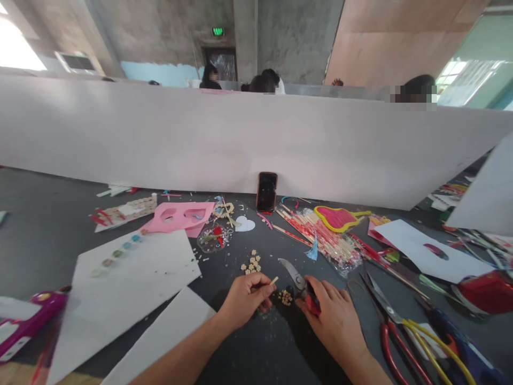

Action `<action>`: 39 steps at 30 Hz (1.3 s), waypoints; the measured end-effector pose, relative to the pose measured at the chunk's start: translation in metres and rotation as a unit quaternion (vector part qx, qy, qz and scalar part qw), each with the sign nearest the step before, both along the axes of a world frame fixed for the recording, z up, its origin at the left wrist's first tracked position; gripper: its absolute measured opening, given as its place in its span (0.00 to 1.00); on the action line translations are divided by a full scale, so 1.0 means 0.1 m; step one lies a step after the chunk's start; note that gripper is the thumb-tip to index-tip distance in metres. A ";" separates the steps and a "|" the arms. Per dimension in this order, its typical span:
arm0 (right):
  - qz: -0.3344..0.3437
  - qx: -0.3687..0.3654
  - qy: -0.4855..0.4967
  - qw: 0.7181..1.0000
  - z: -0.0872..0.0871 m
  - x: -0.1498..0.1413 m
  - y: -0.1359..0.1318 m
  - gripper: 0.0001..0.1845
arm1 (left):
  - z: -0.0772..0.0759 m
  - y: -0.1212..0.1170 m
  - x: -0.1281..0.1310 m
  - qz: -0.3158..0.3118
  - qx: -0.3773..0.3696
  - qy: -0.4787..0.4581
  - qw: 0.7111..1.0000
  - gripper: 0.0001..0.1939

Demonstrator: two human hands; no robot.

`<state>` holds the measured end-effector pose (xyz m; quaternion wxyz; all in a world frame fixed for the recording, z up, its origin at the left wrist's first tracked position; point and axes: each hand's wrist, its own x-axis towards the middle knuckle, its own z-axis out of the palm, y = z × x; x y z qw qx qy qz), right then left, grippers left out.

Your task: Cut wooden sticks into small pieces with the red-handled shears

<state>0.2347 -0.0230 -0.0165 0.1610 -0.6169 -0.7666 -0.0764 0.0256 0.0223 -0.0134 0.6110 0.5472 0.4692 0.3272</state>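
Between its thumb and fingers, my left hand (pixel 249 300) pinches a thin pale stick (pixel 274 280) whose tip points up to the right. My right hand (pixel 335 315) is wrapped around the red handles of pruning shears (pixel 295 275); the metal blades point up and left, apart from the stick. Between the hands, a small heap of cut wooden bits (pixel 285 298) lies on the dark table. Just beyond my left hand sits a cluster of pale flower-shaped pieces (pixel 251 263).
A phone (pixel 266 191) leans against the white partition (pixel 240 139). Chopsticks in red-marked wrapping (pixel 320 235) lie to the right, near scissors (pixel 387 307). White sheets (pixel 136 283), pink cut paper (pixel 180 216) and a purple glue gun (pixel 34 323) are left. People (pixel 262 81) show behind the partition.
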 end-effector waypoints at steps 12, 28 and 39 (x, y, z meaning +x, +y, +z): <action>-0.180 -0.028 -0.035 0.983 -0.01 0.30 0.12 0.29 | 0.02 0.05 -0.03 0.061 0.039 -0.040 0.997 0.15; 0.029 -0.078 0.118 0.989 0.37 0.21 0.76 0.15 | -0.04 0.12 -0.03 0.118 0.044 -0.108 0.986 0.15; -0.056 -0.067 0.032 0.996 0.13 -0.18 2.39 0.17 | -0.13 0.14 0.02 0.103 0.019 -0.118 0.987 0.13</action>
